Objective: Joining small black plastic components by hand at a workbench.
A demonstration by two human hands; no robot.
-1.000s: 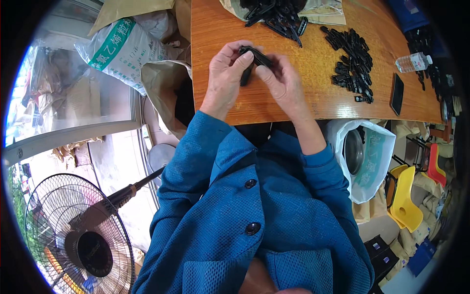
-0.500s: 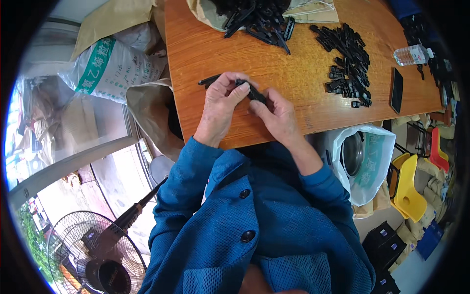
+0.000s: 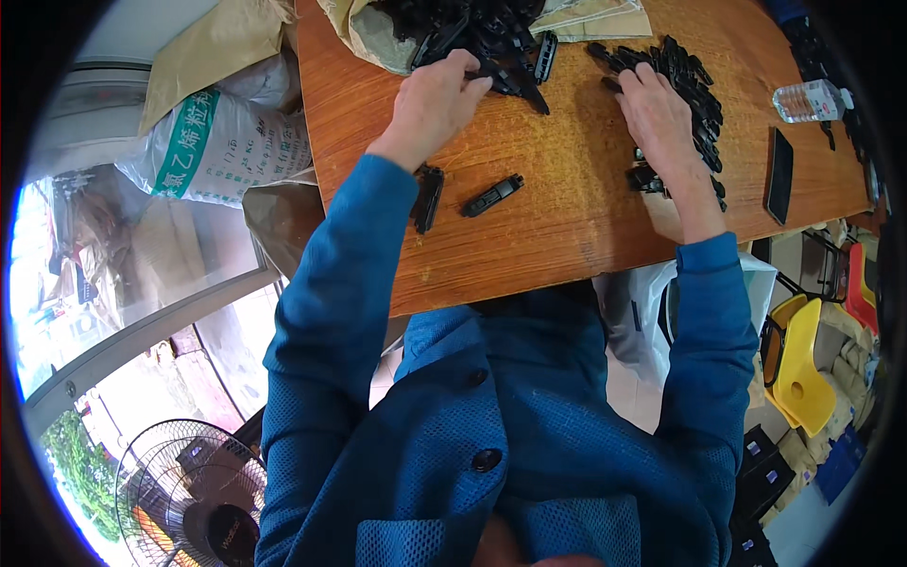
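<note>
My left hand (image 3: 430, 104) reaches across the wooden table (image 3: 567, 236), its fingertips touching a heap of black plastic parts (image 3: 491, 38) that spills from a brown bag. Whether the fingers grip a part is hidden. Over on the right side of the table, my right hand (image 3: 661, 118) lies flat with fingers spread on a second pile of black parts (image 3: 694, 80). Two single black parts rest on the wood between my arms, one (image 3: 491, 196) in the middle and one (image 3: 427, 197) beside my left sleeve.
A water bottle (image 3: 811, 97) and a black phone (image 3: 780, 175) lie at the table's right end. A white printed sack (image 3: 222, 142) and brown paper bags stand left of the table. A floor fan (image 3: 189, 496) is lower left, yellow chairs (image 3: 801, 378) lower right.
Both hands were together near the table's front edge working one black part. They have let go, parted and reached forward, the left to the bag's heap, the right to the right-hand pile.
</note>
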